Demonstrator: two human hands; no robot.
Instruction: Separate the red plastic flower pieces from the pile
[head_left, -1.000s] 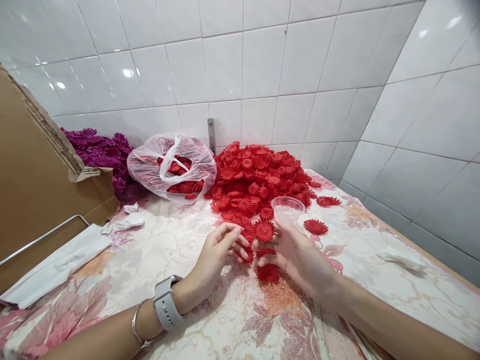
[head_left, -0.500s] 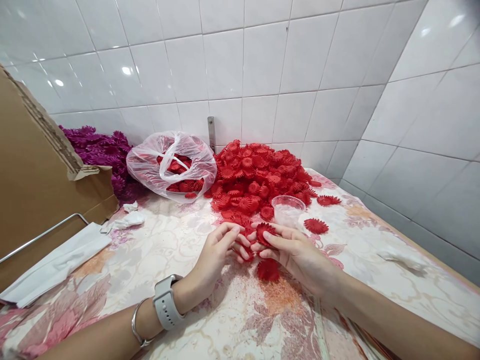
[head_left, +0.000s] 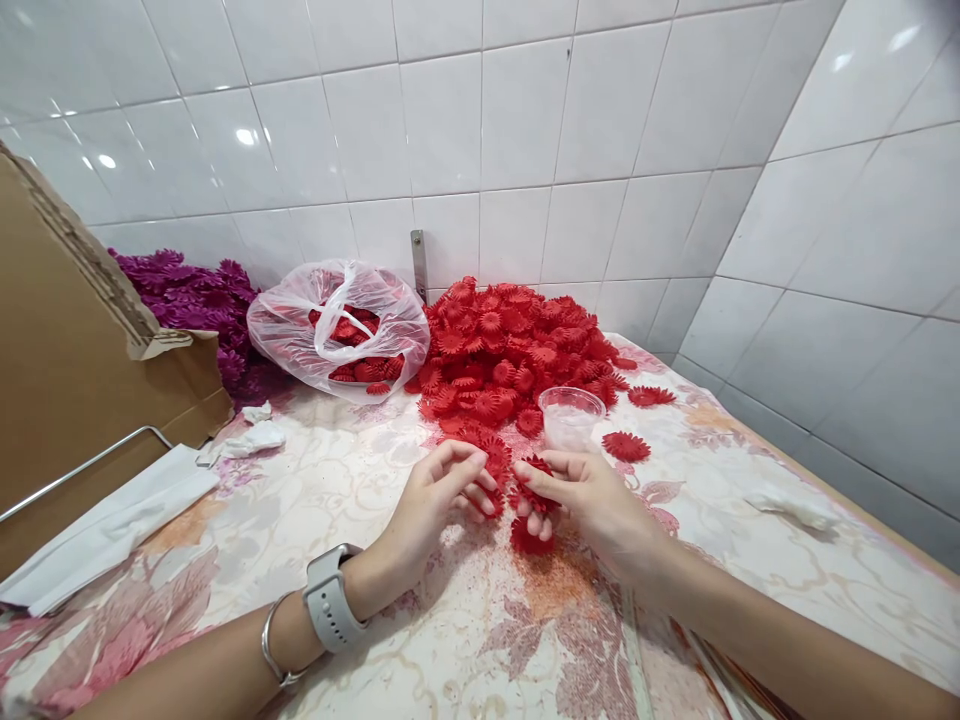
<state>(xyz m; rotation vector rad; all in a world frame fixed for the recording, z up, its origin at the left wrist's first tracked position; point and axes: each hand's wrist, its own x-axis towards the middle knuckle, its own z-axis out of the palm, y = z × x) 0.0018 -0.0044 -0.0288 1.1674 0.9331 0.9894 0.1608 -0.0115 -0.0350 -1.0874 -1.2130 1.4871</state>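
Observation:
My right hand (head_left: 589, 500) is closed on a red fabric flower (head_left: 534, 480), with the thumb on top and fingers curled beneath. Close to its left, my left hand (head_left: 442, 485) has its thumb against the curled index finger; whether something small is pinched there is hidden. More red flowers (head_left: 491, 455) lie just beyond the left fingertips. Under the right fingers, another red flower (head_left: 531, 537) rests on the floral tablecloth (head_left: 420, 630). Behind both hands rises a big heap of red flowers (head_left: 510, 345). A clear plastic cup (head_left: 571, 418) with whitish contents stands against the heap's front.
At the back left are a tied plastic bag (head_left: 337, 330) of red flowers and a purple flower pile (head_left: 195, 310). A cardboard box (head_left: 90, 350) fills the left side. Loose red flowers (head_left: 626, 446) and crumpled white paper (head_left: 791, 512) lie rightward. Tiled walls border the table.
My right hand has drawn slightly away from the left, and the red flower in it is now tilted more upright. My left hand keeps nearly the same pose. The view has shifted a little.

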